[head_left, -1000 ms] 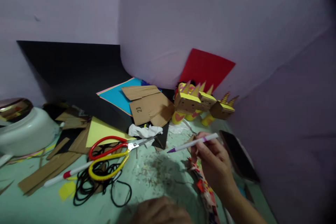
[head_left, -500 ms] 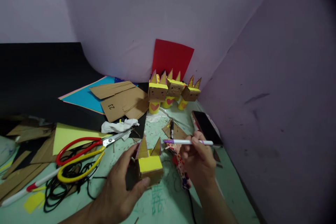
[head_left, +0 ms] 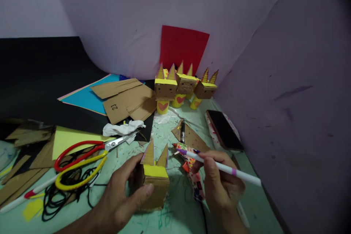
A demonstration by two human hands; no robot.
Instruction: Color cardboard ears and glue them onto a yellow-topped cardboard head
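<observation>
A small cardboard box point(head_left: 156, 190) with a yellow top and two pointed cardboard ears is held at its left side by my left hand point(head_left: 123, 190), thumb across the front. Purple edging shows on the ears. My right hand point(head_left: 223, 182) grips a white marker point(head_left: 233, 172) with a purple tip, which points left, a little apart from the right ear. Behind the marker lies a glue gun point(head_left: 196, 182) in a flowered pattern, partly covered by my right hand.
Several finished box-headed figures point(head_left: 166, 89) stand at the back before a red sheet point(head_left: 183, 47). Scissors point(head_left: 105, 146), black cord point(head_left: 59, 197) and cardboard pieces point(head_left: 128, 102) lie left. A phone point(head_left: 223, 129) and a black pen point(head_left: 182, 131) lie right.
My right hand has moved right and down, and the marker has turned so its back end slopes downward. The box has tipped to show more of its front. The view has shifted slightly.
</observation>
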